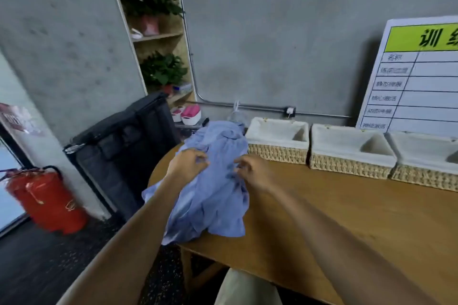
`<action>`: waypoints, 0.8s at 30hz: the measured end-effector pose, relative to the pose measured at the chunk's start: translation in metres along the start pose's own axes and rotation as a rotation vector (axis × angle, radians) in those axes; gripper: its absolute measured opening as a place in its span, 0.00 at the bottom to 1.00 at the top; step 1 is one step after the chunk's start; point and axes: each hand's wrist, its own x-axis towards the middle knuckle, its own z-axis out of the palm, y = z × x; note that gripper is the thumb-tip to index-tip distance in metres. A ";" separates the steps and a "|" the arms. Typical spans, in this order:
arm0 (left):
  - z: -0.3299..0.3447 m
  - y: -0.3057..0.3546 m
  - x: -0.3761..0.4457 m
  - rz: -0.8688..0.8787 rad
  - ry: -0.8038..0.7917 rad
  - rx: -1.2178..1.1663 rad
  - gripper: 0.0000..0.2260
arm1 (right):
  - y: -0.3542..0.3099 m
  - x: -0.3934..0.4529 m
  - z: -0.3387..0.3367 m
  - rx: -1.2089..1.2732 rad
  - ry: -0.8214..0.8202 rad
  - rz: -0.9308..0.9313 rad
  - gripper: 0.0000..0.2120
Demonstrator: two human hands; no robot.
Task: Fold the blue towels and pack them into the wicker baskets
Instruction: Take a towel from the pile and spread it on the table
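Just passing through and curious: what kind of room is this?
Probably a gym or studio back room, though that is a guess: a training chart board leans on bare concrete, wicker baskets line a wooden table, and fire extinguishers stand nearby.

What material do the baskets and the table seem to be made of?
Baskets: woven straw or wicker, judging by the braided tan walls, with a white cloth lining inside. Table: probably wood or wood veneer, brown with faint grain and a smooth matte surface.

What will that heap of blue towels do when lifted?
The blue towels will probably sag and drape; they lie crumpled, with one edge hanging off the table. They are likely light and unlikely to slip, since the left hand and right hand just pinch the folds.
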 end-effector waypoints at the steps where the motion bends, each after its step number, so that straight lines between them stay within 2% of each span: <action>1: 0.002 -0.008 -0.004 -0.006 -0.014 -0.012 0.10 | -0.003 0.002 0.007 0.003 -0.015 0.015 0.11; 4: 0.006 -0.008 -0.009 -0.097 -0.040 0.010 0.09 | -0.008 0.007 0.018 -0.046 -0.069 0.032 0.12; 6: 0.012 -0.007 -0.002 -0.140 0.002 -0.011 0.08 | 0.002 0.011 0.021 -0.054 -0.104 0.043 0.14; 9: 0.020 -0.006 0.008 -0.216 0.045 -0.054 0.17 | 0.017 0.015 0.024 -0.057 -0.148 0.073 0.15; 13: 0.030 -0.002 0.016 -0.299 0.074 -0.049 0.17 | 0.027 0.021 0.019 -0.013 -0.155 0.080 0.13; 17: 0.036 -0.004 0.020 -0.331 0.060 -0.107 0.10 | 0.029 0.025 0.012 -0.017 -0.140 0.047 0.13; 19: 0.036 -0.001 0.021 -0.304 0.089 -0.185 0.07 | 0.028 0.027 0.008 -0.013 -0.136 0.032 0.13; 22: 0.029 0.018 0.021 -0.142 0.185 -0.219 0.05 | 0.026 0.030 -0.001 -0.005 -0.113 -0.005 0.13; 24: 0.016 0.038 0.022 -0.057 0.194 -0.284 0.04 | 0.023 0.033 -0.012 0.003 -0.053 -0.007 0.13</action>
